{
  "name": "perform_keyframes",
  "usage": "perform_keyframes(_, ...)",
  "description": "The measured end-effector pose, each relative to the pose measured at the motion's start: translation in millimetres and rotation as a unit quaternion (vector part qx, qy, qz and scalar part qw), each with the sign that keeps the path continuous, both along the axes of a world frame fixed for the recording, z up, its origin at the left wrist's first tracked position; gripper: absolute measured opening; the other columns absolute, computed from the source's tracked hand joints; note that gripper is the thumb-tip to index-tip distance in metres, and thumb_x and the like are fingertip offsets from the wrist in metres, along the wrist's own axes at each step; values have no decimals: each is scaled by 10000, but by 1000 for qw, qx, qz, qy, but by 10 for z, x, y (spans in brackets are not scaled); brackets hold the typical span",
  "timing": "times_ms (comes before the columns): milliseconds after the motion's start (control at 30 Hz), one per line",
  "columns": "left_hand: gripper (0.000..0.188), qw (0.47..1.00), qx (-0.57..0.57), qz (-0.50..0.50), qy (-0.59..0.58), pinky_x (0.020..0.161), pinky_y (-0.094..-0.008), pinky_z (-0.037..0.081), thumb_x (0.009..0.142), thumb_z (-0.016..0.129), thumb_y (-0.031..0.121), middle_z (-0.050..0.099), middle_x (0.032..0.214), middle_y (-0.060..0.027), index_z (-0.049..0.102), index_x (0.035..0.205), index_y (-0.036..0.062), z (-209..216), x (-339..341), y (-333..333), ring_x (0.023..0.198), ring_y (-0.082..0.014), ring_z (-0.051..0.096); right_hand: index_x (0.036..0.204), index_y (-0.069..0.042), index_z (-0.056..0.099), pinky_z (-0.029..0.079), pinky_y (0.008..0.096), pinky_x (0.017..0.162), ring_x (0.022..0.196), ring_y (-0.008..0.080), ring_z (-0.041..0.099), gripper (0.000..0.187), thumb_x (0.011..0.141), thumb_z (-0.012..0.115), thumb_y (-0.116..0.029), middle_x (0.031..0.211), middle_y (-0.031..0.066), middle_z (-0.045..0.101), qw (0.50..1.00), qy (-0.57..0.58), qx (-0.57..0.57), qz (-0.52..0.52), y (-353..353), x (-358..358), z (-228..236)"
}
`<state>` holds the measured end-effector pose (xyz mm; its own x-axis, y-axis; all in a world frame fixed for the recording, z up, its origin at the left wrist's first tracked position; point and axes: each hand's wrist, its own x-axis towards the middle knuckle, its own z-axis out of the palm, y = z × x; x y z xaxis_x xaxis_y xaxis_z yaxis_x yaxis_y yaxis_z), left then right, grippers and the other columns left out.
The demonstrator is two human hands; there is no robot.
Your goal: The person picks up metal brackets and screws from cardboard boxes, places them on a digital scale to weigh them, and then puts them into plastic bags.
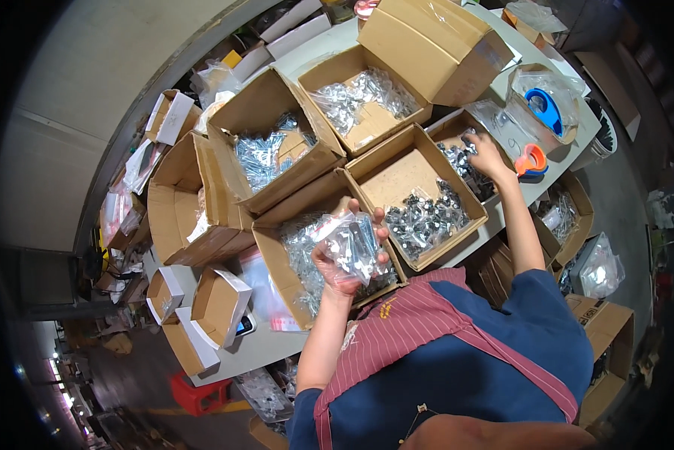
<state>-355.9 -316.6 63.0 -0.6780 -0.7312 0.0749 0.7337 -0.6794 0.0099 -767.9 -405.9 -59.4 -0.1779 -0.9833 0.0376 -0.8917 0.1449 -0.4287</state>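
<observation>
My left hand (338,279) is closed around a clear plastic bag (350,241) of small metal parts, palm up with the fingers curled at its edges. Below it is a cardboard box of shiny metal pieces (301,251). My right hand (488,157) reaches into a smaller box at the right that holds black and silver parts (457,156). Its fingers are bent together among those parts, and what they pinch cannot be made out. Between my hands stands an open box (386,169) with black and silver pieces (427,221) heaped at its near end.
Farther off are a box of long screws (262,161), a box of small filled bags (367,97) and a tall carton (434,45). Blue (545,109) and orange (531,160) tape dispensers sit at the right. Small empty boxes (221,304) stand at left; a red stool (200,394) is below.
</observation>
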Motion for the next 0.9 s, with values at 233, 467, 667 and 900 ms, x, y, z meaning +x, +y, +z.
perform_keyframes(233, 575, 998, 31, -10, 56, 647, -352, 510, 765, 796, 246, 460, 1145, -117, 556, 1285, 192, -2, -22, 39, 938, -241, 478, 1214, -142, 614, 503, 478, 881, 1057, 413, 602, 521, 701, 707, -132, 1117, 239, 623, 981, 68, 144, 112, 104, 204, 97)
perform_keyframes(467, 444, 986, 87, -17, 143, 572, -308, 511, 789, 727, 134, 468, 1104, -124, 583, 1209, 143, -162, -30, 40, 852, -217, 491, 952, -51, 725, 517, 423, 759, 845, 363, 673, 195, 811, 684, -181, 874, 189, 697, 998, -37, 41, 31, 204, 81, 360)
perform_keyframes(667, 231, 979, 185, -6, 82, 512, -335, 454, 863, 631, 233, 504, 1036, -104, 632, 1085, 169, -188, -27, 66, 766, -216, 489, 1095, -41, 678, 494, 401, 870, 992, 323, 644, 338, 797, 717, -196, 1044, 186, 672, 988, -149, 6, 48, 291, -137, 339)
perform_keyframes(900, 400, 987, 159, -19, 19, 557, -321, 476, 819, 648, 188, 457, 1091, -152, 543, 1194, 94, -418, -110, 198, 827, -224, 493, 923, 16, 672, 512, 425, 778, 877, 373, 655, 238, 708, 700, -84, 871, 210, 673, 998, 15, 41, 37, 472, -117, 207)
